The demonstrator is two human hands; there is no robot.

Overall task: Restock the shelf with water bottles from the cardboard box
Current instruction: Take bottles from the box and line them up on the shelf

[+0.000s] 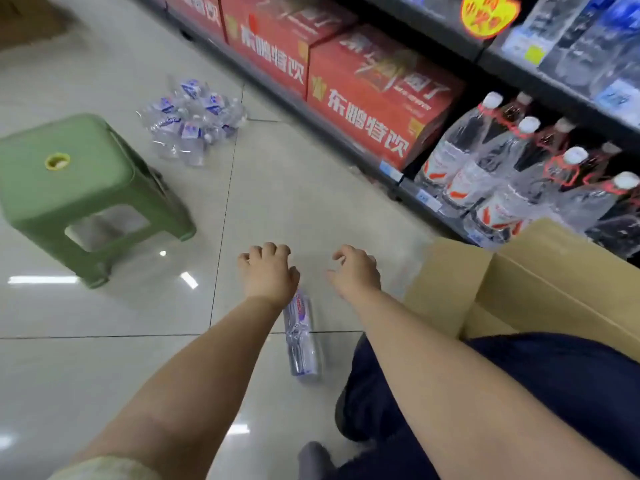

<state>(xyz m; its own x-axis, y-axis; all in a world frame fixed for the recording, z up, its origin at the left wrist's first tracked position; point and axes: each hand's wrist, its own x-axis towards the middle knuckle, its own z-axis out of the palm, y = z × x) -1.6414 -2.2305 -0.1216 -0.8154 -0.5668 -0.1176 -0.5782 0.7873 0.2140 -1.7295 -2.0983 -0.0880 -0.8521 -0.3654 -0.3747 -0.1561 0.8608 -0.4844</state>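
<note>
Heads up, both your left hand (268, 271) and right hand (355, 271) hover loosely curled and empty, so that loose water bottle (300, 336) on the floor (104, 358) could easily roll underfoot.

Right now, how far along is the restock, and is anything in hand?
Done: I can't tell; the shelf already holds bottles. In hand: nothing, the left hand and right hand are both empty with curled fingers. Left: one water bottle lying on the floor, a wrapped pack beyond the green stool, and the cardboard box, contents hidden.
</note>
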